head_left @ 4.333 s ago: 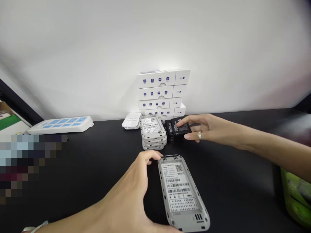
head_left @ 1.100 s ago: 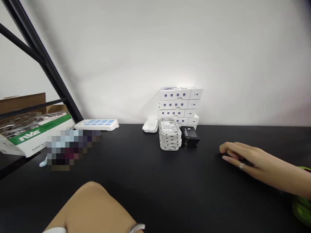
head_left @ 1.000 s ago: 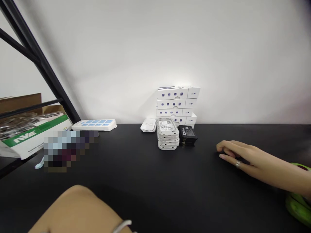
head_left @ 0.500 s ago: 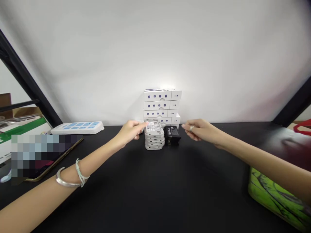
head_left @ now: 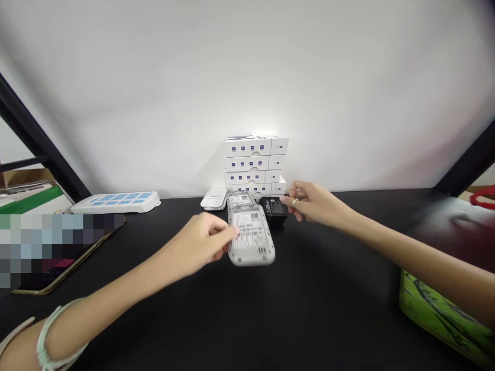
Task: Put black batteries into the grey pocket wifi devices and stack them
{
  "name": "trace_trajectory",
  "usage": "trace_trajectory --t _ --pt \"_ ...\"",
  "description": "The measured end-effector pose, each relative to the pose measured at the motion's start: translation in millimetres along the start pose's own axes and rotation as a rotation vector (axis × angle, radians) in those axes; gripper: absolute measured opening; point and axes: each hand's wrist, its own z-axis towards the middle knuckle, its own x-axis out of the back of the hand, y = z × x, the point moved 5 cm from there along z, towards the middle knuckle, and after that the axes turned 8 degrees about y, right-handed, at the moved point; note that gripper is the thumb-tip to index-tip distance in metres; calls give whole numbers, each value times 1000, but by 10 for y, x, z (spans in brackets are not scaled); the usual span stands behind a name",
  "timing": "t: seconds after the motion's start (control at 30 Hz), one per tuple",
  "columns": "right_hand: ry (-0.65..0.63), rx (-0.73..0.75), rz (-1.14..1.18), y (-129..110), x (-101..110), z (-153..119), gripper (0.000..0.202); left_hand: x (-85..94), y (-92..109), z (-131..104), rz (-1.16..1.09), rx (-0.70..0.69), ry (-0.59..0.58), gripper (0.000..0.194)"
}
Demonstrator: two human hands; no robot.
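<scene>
White wall backs the black surface (head_left: 247, 309), where boxes (head_left: 255, 162) are stacked. A grey device shell (head_left: 251, 237) is pinched at its left edge by the left hand (head_left: 201, 245), lifted just in front of its stack (head_left: 240, 200). The right hand (head_left: 309, 203) is closed on the top black battery (head_left: 274, 206). Judged as the pick-up step; seating the battery would call for alignment.
</scene>
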Motion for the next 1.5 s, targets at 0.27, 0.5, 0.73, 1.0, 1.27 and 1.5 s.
trace_trajectory --t 0.27,0.5,0.73,1.0,1.27,1.5 --pt "-59 -275 266 317 -212 64 33 -382 11 -307 181 -68 -44 48" --pt "-132 -431 518 205 -67 -24 42 -441 -4 -326 295 -113 -60 48" --pt "-124 -226 468 -190 46 -475 52 -249 92 -285 326 -215 -56 53" --pt "-276 42 396 -264 -267 -807 43 -412 -82 -334 86 -313 -88 82" --pt "-256 105 125 -206 -354 -823 39 -434 -84 -327 2 -330 -38 84" --pt "-286 356 -165 -230 -319 -885 47 -452 -87 -327 19 -322 -69 92"
